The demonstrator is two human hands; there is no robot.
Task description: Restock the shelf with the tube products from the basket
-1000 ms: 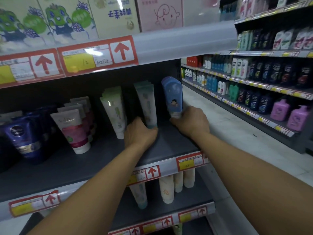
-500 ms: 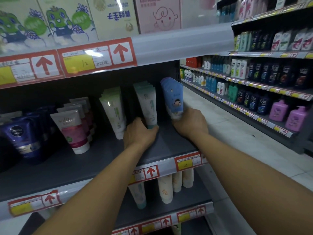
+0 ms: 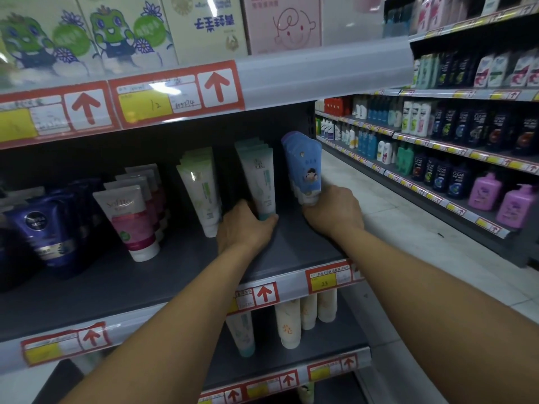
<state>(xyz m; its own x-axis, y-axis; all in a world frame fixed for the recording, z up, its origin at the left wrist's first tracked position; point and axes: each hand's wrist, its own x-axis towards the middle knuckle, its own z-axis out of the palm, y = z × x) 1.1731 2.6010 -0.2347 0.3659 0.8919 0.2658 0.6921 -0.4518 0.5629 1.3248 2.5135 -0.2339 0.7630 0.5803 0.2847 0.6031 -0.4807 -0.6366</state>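
On the dark middle shelf [image 3: 180, 275] stand rows of tubes, caps down. My left hand [image 3: 246, 225] grips the base of the front white-and-teal tube [image 3: 261, 182], which heads a row of like tubes. My right hand [image 3: 332, 212] holds the bottom of a row of blue tubes [image 3: 304, 167] with a cartoon figure, at the shelf's right end. A row of white-and-green tubes [image 3: 201, 191] stands just left of my left hand. The basket is out of view.
Further left stand pink-and-white tubes [image 3: 128, 220] and dark blue tubes [image 3: 43, 225]. The lower shelf holds cream tubes [image 3: 288, 322]. Boxes [image 3: 204, 24] fill the shelf above. Across the tiled aisle [image 3: 408, 234] a rack carries shampoo bottles [image 3: 455, 176].
My right hand has drawn the blue tubes leftward and upright, closer to the teal row. My left hand stays on the teal tube.
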